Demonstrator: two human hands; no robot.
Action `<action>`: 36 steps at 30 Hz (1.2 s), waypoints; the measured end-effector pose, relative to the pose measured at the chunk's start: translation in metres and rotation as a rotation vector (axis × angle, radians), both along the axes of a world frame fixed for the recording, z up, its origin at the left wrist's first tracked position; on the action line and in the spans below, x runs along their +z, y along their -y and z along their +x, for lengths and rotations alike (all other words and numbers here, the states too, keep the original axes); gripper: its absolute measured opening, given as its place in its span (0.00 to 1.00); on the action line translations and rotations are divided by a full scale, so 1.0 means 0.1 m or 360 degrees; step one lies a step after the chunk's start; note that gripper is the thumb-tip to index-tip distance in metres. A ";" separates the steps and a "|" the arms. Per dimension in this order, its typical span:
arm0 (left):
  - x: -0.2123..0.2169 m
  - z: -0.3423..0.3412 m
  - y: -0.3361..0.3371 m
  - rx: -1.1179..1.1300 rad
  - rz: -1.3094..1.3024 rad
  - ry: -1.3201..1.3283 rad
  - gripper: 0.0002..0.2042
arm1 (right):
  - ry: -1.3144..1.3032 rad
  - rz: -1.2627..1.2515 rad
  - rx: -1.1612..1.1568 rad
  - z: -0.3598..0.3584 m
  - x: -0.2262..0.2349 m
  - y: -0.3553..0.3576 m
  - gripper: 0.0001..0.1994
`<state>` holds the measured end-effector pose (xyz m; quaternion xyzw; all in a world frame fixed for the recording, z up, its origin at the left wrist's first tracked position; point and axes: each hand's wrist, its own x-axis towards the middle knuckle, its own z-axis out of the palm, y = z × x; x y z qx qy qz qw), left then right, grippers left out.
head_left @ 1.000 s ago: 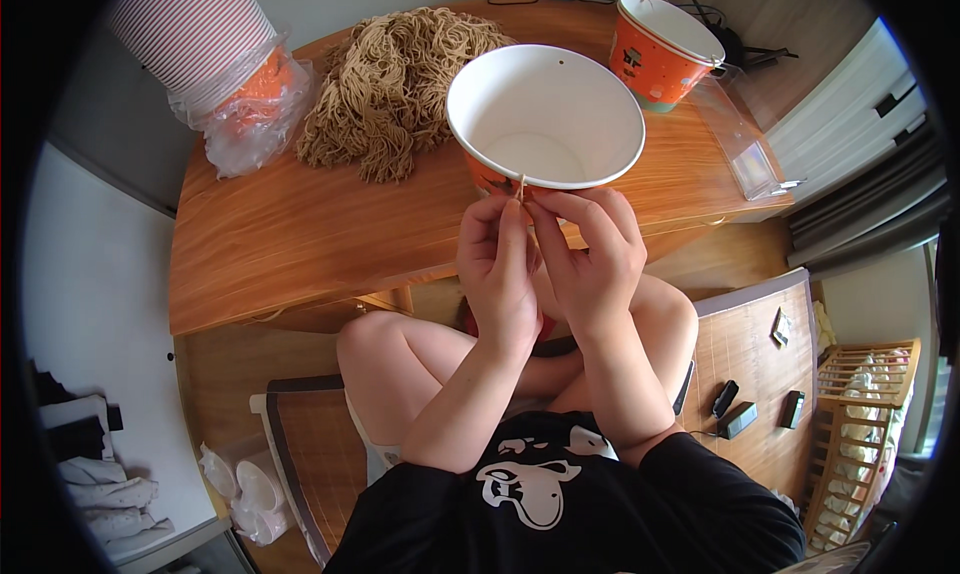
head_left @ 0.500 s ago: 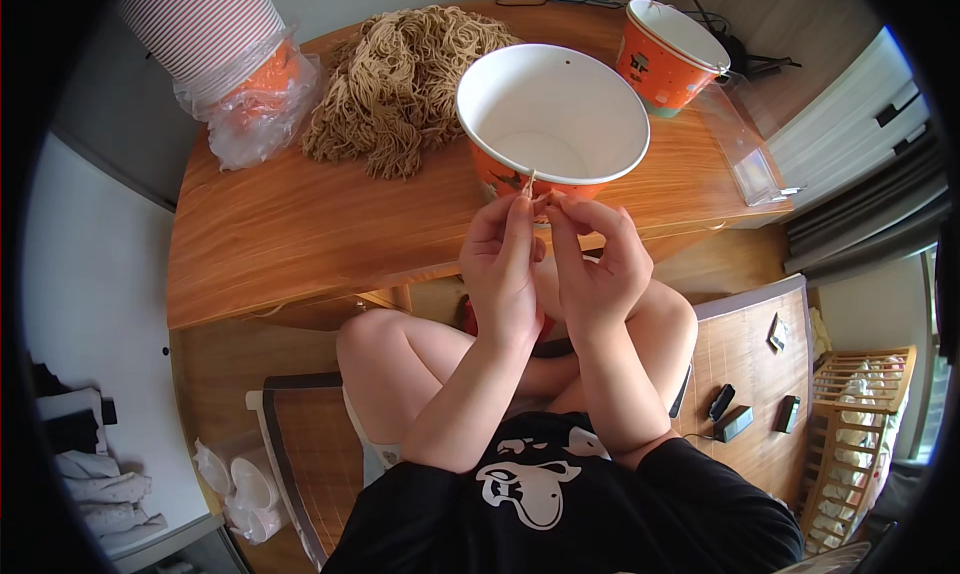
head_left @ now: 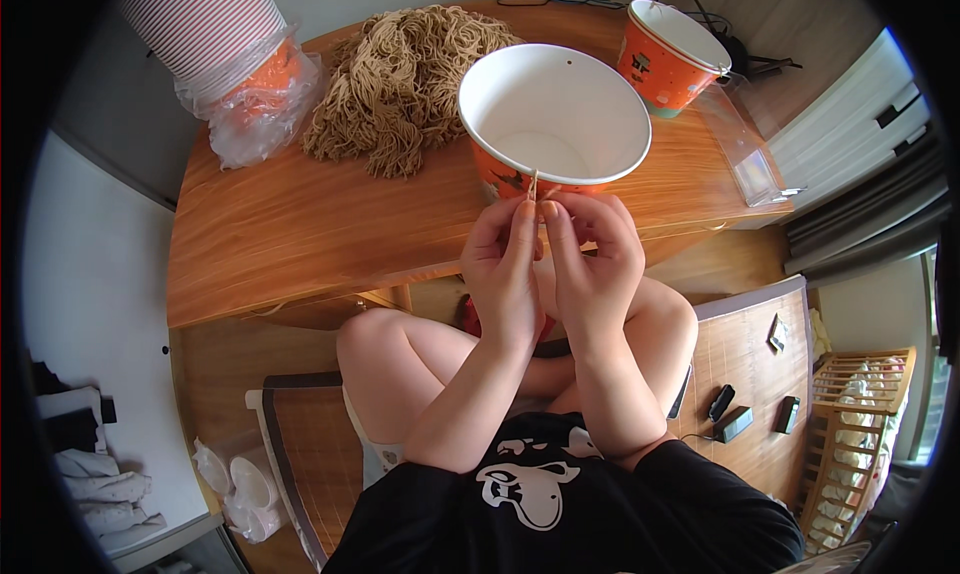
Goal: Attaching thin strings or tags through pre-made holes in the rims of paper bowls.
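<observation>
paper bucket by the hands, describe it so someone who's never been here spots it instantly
Find the wooden table, then the tan yarn pile on it. Just right of that pile is an orange-sided, white-lined paper bucket. Unlike the bagged bucket stack at left and the orange bucket at back right, it has the hands pinching cord at its near rim.

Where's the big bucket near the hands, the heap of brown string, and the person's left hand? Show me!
Big bucket (head_left: pixel 560 99): head view, white inner wall.
String heap (head_left: pixel 405 86): head view, middle of the tangle.
Left hand (head_left: pixel 503 266): head view, middle of the hand.
</observation>
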<state>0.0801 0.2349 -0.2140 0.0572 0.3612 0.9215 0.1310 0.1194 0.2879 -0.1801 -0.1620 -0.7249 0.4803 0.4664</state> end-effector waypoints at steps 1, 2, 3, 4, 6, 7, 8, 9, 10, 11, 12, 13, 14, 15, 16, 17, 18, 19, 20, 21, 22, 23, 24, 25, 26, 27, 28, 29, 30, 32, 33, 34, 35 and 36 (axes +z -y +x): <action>0.00 0.01 0.00 -0.0005 -0.0024 -0.0016 0.07 | 0.0000 0.0000 -0.0001 -0.01 0.00 0.00 0.04; 0.00 0.01 0.00 -0.0010 -0.0048 -0.0032 0.07 | 0.0013 0.0057 -0.0036 -0.01 0.01 0.00 0.04; -0.03 0.01 0.01 -0.0012 -0.0048 -0.0032 0.07 | 0.0025 0.0114 -0.0070 -0.02 0.01 0.00 0.05; -0.07 -0.01 0.04 -0.0041 -0.0042 -0.0057 0.08 | 0.0025 0.0114 -0.0068 -0.03 0.03 0.01 0.05; -0.11 -0.02 0.04 -0.0069 -0.0037 -0.0081 0.10 | 0.0052 0.0077 -0.0066 -0.03 0.06 0.04 0.04; -0.10 -0.01 0.03 -0.0056 -0.0022 -0.0064 0.10 | 0.0052 0.0077 -0.0064 -0.03 0.07 0.05 0.04; -0.10 -0.01 0.02 -0.0043 -0.0007 -0.0047 0.10 | 0.0067 0.0088 -0.0028 -0.03 0.07 0.05 0.05; -0.10 -0.01 0.02 -0.0040 -0.0006 -0.0046 0.10 | 0.0083 0.0099 0.0009 -0.03 0.07 0.05 0.05; -0.10 -0.01 0.03 -0.0040 0.0003 -0.0043 0.10 | 0.0083 0.0099 0.0010 -0.03 0.06 0.04 0.05; -0.10 -0.01 0.03 -0.0038 0.0011 -0.0040 0.10 | 0.0079 0.0194 0.0037 -0.02 0.04 0.03 0.06; -0.10 -0.01 0.03 -0.0037 0.0012 -0.0039 0.10 | 0.0076 0.0288 0.0064 -0.02 0.02 0.02 0.06; -0.10 -0.02 0.04 -0.0019 -0.0012 -0.0049 0.10 | 0.0075 0.0288 0.0065 -0.01 0.01 0.02 0.06; -0.10 -0.02 0.05 -0.0001 -0.0035 -0.0059 0.09 | 0.0088 0.0324 0.0081 0.00 0.00 0.02 0.06; -0.11 -0.03 0.04 0.0000 -0.0034 -0.0058 0.09 | 0.0101 0.0360 0.0096 0.00 -0.01 0.02 0.07; -0.12 -0.03 0.04 0.0004 -0.0035 -0.0065 0.09 | 0.0101 0.0360 0.0098 0.00 0.00 0.02 0.07; -0.11 -0.03 0.04 0.0007 -0.0035 -0.0071 0.09 | 0.0123 0.0305 0.0109 0.00 0.02 0.03 0.07; -0.10 -0.02 0.03 0.0009 -0.0035 -0.0071 0.09 | 0.0146 0.0251 0.0120 0.00 0.03 0.04 0.07; -0.05 0.00 0.03 0.0027 -0.0007 0.0004 0.08 | 0.0146 0.0251 0.0122 -0.01 0.04 0.05 0.07; -0.01 0.01 0.02 0.0046 0.0021 0.0080 0.07 | 0.0160 0.0241 0.0130 -0.01 0.06 0.05 0.07; 0.00 0.01 0.03 0.0048 0.0021 0.0080 0.07 | 0.0174 0.0232 0.0137 -0.01 0.06 0.05 0.07; 0.01 0.01 0.03 0.0042 0.0018 0.0080 0.06 | 0.0176 0.0235 0.0136 -0.01 0.07 0.05 0.07; 0.02 0.01 0.03 0.0036 0.0015 0.0080 0.06 | 0.0166 0.0185 0.0151 -0.01 0.08 0.06 0.07; 0.02 0.01 0.03 0.0036 0.0018 0.0082 0.06 | 0.0156 0.0134 0.0166 -0.01 0.08 0.06 0.08; 0.03 0.01 0.04 0.0054 0.0005 0.0060 0.06 | 0.0157 0.0136 0.0169 0.00 0.08 0.06 0.08; 0.04 0.00 0.05 0.0072 -0.0009 0.0039 0.06 | 0.0165 0.0155 0.0169 0.00 0.07 0.07 0.08; 0.02 -0.01 0.05 0.0076 -0.0007 0.0040 0.06 | 0.0173 0.0174 0.0169 0.00 0.06 0.07 0.08; -0.02 -0.02 0.06 0.0074 -0.0039 -0.0028 0.07 | 0.0174 0.0177 0.0170 0.00 0.04 0.07 0.08; -0.04 -0.04 0.07 0.0073 -0.0072 -0.0095 0.08 | 0.0181 0.0099 0.0206 0.00 0.01 0.07 0.09; -0.05 -0.05 0.08 0.0075 -0.0069 -0.0094 0.08 | 0.0189 0.0020 0.0242 0.00 0.00 0.07 0.09; -0.07 -0.09 0.11 0.0090 -0.0065 -0.0115 0.08 | 0.0183 0.0045 0.0307 0.01 0.02 0.04 0.09; -0.07 -0.11 0.12 0.0095 -0.0064 -0.0113 0.08 | 0.0174 0.0070 0.0368 0.02 0.04 0.02 0.10; -0.06 -0.14 0.13 0.0103 -0.0015 -0.0102 0.05 | 0.0176 0.0070 0.0376 0.04 0.11 0.03 0.10; -0.06 -0.15 0.14 0.0105 0.0038 -0.0091 0.03 | 0.0238 0.0163 0.0357 0.07 0.23 0.03 0.10; -0.05 -0.16 0.16 0.0108 0.0043 -0.0089 0.03 | 0.0301 0.0256 0.0339 0.10 0.29 0.03 0.10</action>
